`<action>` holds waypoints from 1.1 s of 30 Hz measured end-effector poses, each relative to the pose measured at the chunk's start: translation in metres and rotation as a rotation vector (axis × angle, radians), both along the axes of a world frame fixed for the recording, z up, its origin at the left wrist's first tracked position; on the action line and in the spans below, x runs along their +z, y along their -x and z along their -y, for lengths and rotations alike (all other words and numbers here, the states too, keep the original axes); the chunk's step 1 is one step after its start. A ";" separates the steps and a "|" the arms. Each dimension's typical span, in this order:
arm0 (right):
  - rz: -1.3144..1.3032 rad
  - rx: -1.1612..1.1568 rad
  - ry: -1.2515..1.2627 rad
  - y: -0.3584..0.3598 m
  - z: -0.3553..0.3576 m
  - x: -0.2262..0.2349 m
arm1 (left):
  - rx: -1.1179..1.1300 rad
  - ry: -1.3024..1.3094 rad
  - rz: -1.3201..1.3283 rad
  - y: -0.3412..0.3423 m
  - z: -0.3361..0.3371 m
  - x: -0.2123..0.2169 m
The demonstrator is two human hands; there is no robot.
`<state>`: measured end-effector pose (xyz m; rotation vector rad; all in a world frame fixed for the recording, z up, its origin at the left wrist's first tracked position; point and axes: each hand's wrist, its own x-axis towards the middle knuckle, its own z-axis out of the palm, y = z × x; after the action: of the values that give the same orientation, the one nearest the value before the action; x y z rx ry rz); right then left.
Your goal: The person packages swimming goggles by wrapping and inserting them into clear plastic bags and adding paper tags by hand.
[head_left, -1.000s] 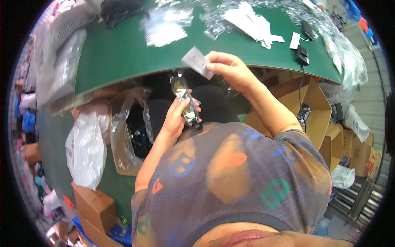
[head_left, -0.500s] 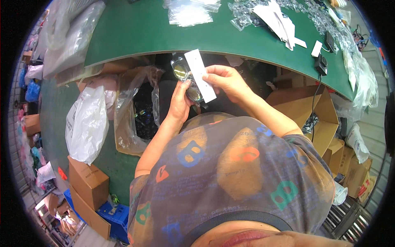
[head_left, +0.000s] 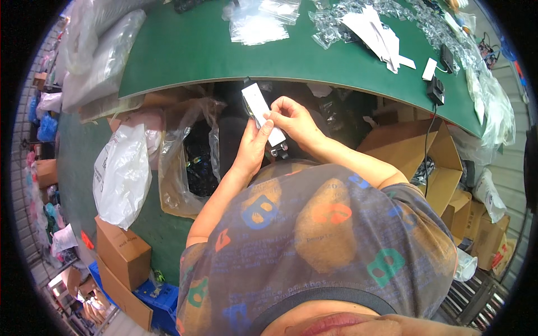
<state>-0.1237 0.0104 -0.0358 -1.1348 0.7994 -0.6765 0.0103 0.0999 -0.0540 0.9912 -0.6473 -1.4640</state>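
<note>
My left hand (head_left: 251, 147) is closed round a pair of swimming goggles (head_left: 278, 150) and a long white paper strip (head_left: 256, 101), its thumb pressing on the strip. Lying along the goggles, the strip covers most of them; dark parts stick out at the lower end and along the left side. My right hand (head_left: 301, 127) has curled fingers, with thumb and forefinger pinching the strip's right edge. Both hands are in front of my body, just short of the green table (head_left: 190, 61).
Clear plastic bags (head_left: 260, 25), white paper strips (head_left: 375, 39) and black adapters (head_left: 435, 89) lie on the table. A bag-lined box (head_left: 174, 168) with dark goggles stands left, beside a white plastic bag (head_left: 120, 173). Right is an open cardboard box (head_left: 392, 140).
The white strip has shifted left over the goggles, and the mirrored lenses that showed before are now covered. The goggles have turned edge-on. My right hand has moved slightly left and down.
</note>
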 end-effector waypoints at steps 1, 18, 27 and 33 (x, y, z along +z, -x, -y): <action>0.013 0.074 -0.094 0.002 0.000 0.015 | -0.020 -0.011 -0.049 -0.002 -0.002 0.006; 0.566 0.345 -0.670 0.040 0.045 0.018 | -0.031 0.007 -0.180 -0.065 -0.012 0.051; -0.177 0.083 1.012 -0.008 0.079 0.104 | -0.067 -0.053 -0.150 -0.018 0.000 0.033; -0.146 -0.040 1.070 -0.035 0.079 0.071 | -0.077 0.030 -0.203 -0.004 0.006 0.054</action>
<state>-0.0891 -0.0688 0.0357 -2.1496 0.5608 -1.1133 0.0140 0.0935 0.0004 0.7894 -0.5624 -1.5945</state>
